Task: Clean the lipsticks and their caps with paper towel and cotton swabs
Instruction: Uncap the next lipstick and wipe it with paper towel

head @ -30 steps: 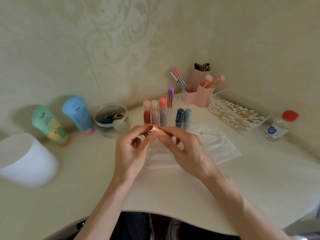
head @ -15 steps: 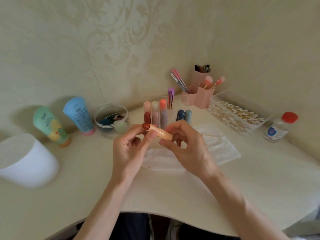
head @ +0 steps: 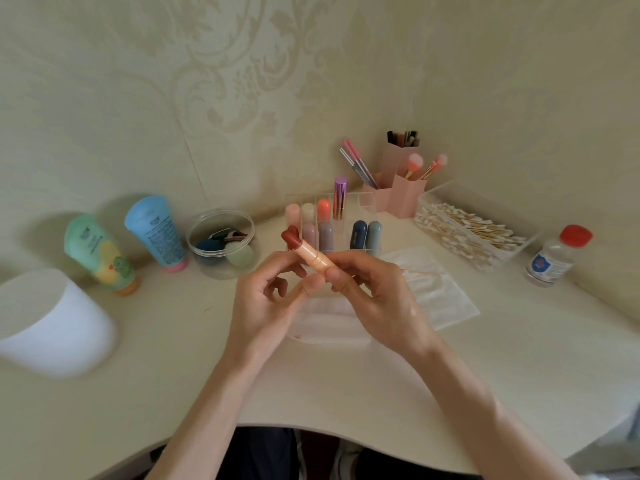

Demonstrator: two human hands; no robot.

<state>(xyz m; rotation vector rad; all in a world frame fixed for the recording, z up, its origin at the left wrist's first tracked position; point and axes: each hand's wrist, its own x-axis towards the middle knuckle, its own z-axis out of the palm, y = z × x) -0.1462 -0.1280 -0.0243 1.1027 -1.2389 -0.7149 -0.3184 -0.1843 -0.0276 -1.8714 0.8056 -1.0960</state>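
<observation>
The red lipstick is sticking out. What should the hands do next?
Probably the left hand should pick up the paper towel and wipe the lipstick: its red tip is bare, the right hand grips it, and the towel lies just below.

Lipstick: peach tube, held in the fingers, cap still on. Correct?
No, the cap is off. The head view shows the lipstick with its dark red bullet bare, sticking out past the peach tube. It is held in the fingers, as you said.
</observation>
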